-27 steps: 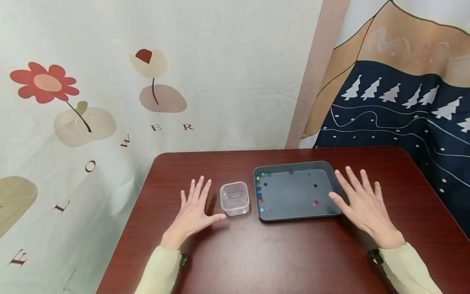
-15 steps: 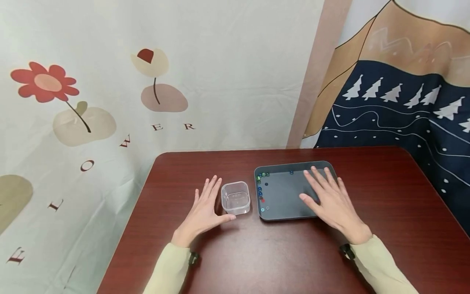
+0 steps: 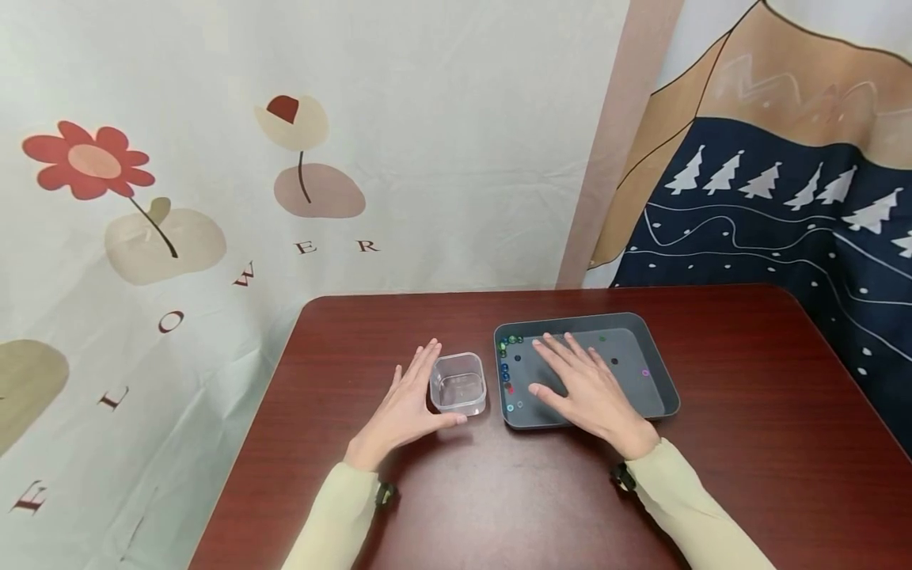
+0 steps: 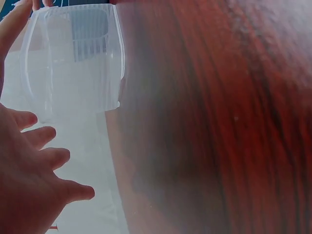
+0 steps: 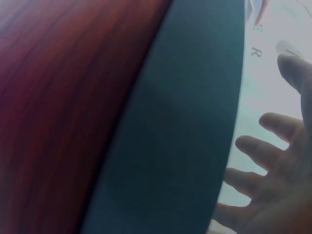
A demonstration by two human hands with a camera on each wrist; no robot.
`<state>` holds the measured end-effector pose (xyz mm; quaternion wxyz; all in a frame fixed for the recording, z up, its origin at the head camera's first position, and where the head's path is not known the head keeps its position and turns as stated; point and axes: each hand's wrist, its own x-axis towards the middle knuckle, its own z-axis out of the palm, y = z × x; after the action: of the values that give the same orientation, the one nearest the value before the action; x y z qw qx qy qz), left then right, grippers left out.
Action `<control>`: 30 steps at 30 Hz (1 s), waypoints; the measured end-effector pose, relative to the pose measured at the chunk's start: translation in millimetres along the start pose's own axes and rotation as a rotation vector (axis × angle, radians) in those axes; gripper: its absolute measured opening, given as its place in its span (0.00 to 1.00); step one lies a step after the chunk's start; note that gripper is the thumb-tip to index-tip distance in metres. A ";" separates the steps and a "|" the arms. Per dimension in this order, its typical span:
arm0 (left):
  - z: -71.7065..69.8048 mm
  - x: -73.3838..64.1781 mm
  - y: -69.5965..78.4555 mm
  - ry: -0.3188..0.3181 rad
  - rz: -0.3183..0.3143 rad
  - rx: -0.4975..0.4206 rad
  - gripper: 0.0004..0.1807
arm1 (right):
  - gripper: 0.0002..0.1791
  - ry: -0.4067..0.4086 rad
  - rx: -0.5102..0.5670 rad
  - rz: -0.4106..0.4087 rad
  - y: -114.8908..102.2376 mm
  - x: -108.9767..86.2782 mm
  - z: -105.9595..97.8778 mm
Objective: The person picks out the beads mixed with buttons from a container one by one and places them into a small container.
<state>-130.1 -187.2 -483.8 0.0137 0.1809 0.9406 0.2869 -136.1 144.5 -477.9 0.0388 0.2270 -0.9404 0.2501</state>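
In the head view a clear square plastic container (image 3: 466, 401) stands on the table. My left hand (image 3: 400, 409) is at its left side, fingers straight and thumb spread along its near side; whether they touch it I cannot tell. The left wrist view shows the container (image 4: 73, 63) beyond the fingertips. Right of it lies a shallow dark grey tray (image 3: 644, 400). My right hand (image 3: 590, 393) is over the tray with fingers straight and spread, holding nothing. Small coloured beads (image 3: 505, 372) line the tray's left side. A pink bead (image 3: 645, 372) lies at right; the hand hides part of the floor.
Both things stand on a reddish-brown wooden table (image 3: 484, 491) with rounded far corners. Behind it hangs a pale cloth (image 3: 456, 158) printed with flowers and letters. A dark blue cloth (image 3: 748, 222) with white trees hangs at the right.
My right hand has moved left from the tray's right edge to over its middle. My left hand has shifted right, closer to the container. Tray and container stay in place.
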 end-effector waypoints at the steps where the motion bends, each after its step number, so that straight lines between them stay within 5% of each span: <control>1: 0.5 0.6 -0.2 -0.002 0.000 -0.002 0.68 | 0.41 -0.009 0.004 -0.007 -1.4 1.9 2.4; 17: 4.0 4.4 0.5 -0.025 -0.031 -0.017 0.62 | 0.32 -0.038 -0.046 -0.086 -18.6 23.5 32.1; 30: 3.3 2.5 0.1 -0.037 -0.075 -0.167 0.60 | 0.22 -0.067 -0.072 -0.059 -24.3 34.8 44.8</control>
<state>-132.0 -184.4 -486.3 0.0567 0.1492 0.9192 0.3601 -154.6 89.7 -499.5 0.0226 0.2612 -0.9426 0.2070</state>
